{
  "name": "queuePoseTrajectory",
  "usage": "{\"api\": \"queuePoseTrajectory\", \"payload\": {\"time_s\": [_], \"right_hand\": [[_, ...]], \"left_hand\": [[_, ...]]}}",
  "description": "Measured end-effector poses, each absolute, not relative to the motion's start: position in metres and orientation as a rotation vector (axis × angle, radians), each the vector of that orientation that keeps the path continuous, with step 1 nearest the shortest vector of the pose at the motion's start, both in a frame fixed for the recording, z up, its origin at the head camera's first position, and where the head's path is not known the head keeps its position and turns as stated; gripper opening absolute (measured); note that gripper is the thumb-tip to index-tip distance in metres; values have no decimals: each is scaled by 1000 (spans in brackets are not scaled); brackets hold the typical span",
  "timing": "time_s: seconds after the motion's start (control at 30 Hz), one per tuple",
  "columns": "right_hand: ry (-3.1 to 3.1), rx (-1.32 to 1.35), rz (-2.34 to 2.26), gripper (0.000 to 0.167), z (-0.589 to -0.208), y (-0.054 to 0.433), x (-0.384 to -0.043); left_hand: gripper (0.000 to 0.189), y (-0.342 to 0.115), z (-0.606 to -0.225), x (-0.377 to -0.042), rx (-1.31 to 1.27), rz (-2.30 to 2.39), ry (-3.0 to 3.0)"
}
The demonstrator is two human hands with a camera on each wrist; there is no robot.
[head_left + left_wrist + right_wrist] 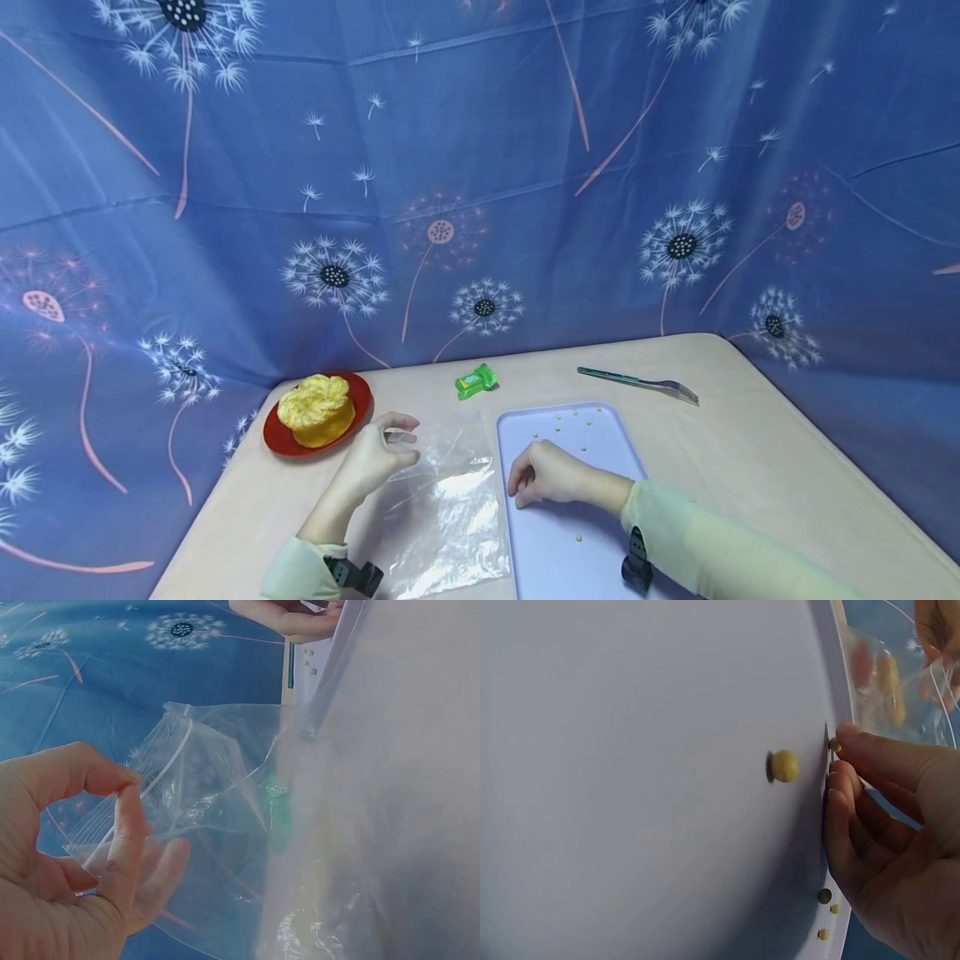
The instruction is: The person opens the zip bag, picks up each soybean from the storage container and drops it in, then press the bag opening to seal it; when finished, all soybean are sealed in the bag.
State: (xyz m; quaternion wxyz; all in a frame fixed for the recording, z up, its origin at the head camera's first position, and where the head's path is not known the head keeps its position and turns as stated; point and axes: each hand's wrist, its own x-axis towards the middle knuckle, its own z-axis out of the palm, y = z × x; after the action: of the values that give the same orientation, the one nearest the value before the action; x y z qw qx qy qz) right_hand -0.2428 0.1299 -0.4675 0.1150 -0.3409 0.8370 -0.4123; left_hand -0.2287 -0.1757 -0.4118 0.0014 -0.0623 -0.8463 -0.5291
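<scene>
Left of mid-desk, between the desk's point(765, 475) left edge and the tray point(543, 554), a clear zip bag point(468, 517) is spread out, glossy and creased. Left hand point(375, 457) has it by the zip strip: grip closed down to thumb and index finger meeting on the film, another finger showing through behind the plastic.

Right hand point(551, 473) is over the tray's long side nearest the bag. Grip nearly closed, thumb and fingertips pinching a small tan bean point(835, 744) right by the rim; remaining fingers curled in.

Tray is pale lavender, shallow, rounded corners. Loose beans point(578, 538) on it: most grouped at the end facing the desk's back edge, one on its own this side of the right hand.

Rest of the desk: red plate point(362, 400) at the back left corner, yellow cake-like piece point(318, 410) sitting on it. Green packet point(476, 382) near the middle of the back edge. Fork point(633, 380) right of that, behind the tray, handle dark green, tines toward the right edge. Blue dandelion-print curtain point(510, 167) hangs along the back edge. Pale green sleeves point(738, 542) on both arms.
</scene>
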Motion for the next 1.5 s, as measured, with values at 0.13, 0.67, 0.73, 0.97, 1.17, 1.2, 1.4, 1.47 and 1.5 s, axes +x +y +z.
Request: {"api": "queuePoseTrajectory", "payload": {"time_s": [0.13,0.67,0.73,0.97,1.17,1.2,1.4,1.47,1.5], "right_hand": [[2494,-1030,-1160,18,-469,128,-239],[2542,-1020,-1270,14,-444,120,-261],[2549,-1023,-1307,12,-433,116,-266],[2580,-1038,-1367,7,-402,95,-276],[2617,-1109,-1372,9,-395,71,-279],[2625,-1121,-1363,8,-395,67,-280],[2673,-1132,-1258,7,-396,52,-282],[2682,-1114,-1241,8,-398,50,-283],[2682,-1106,-1239,8,-399,49,-283]], "left_hand": [[48,-175,-412,-227,-196,-1670,-2651],[47,-174,-412,-225,-213,-1643,-2651],[46,-174,-412,-225,-216,-1637,-2652],[48,-175,-415,-226,-262,-1613,-2654],[48,-174,-420,-225,-289,-1610,-2641],[48,-174,-420,-225,-295,-1609,-2639],[50,-172,-419,-220,-315,-1652,-2610],[51,-172,-418,-219,-321,-1672,-2600],[51,-172,-417,-219,-322,-1677,-2596]]}}
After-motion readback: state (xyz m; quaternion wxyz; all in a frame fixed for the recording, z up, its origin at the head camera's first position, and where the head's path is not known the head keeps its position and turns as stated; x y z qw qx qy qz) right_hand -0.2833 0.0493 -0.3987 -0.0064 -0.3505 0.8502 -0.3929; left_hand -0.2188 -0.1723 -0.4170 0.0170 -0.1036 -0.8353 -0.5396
